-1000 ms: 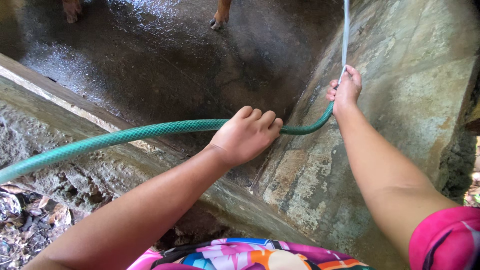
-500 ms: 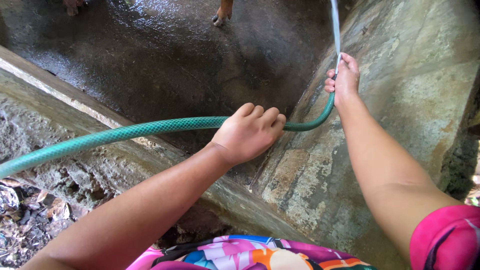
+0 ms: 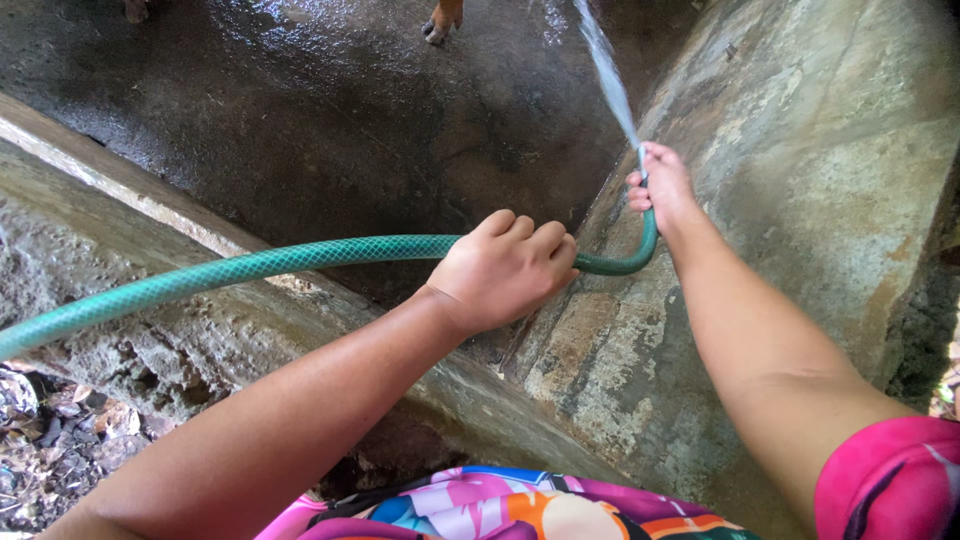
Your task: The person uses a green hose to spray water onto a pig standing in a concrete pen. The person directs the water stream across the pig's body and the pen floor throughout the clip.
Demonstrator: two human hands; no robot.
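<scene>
While water sprays from its end, the hose point(image 3: 300, 260) is gripped by both closed hands: left point(image 3: 510, 268) mid-length, right point(image 3: 660, 188) at the tip.

place: outdoor animal pen, probably | evidence: wet concrete floor point(image 3: 330, 130), rough concrete walls point(image 3: 800, 200), animal's hoof point(image 3: 440, 22)

Quick count from up here: one green hose point(image 3: 250, 266); two hands on it, the left hand point(image 3: 505, 270) and the right hand point(image 3: 660, 190); one jet of water point(image 3: 607, 70); two concrete walls point(image 3: 800, 200) meeting at a corner; one animal paw point(image 3: 440, 22) fully showing at the top edge.
</scene>
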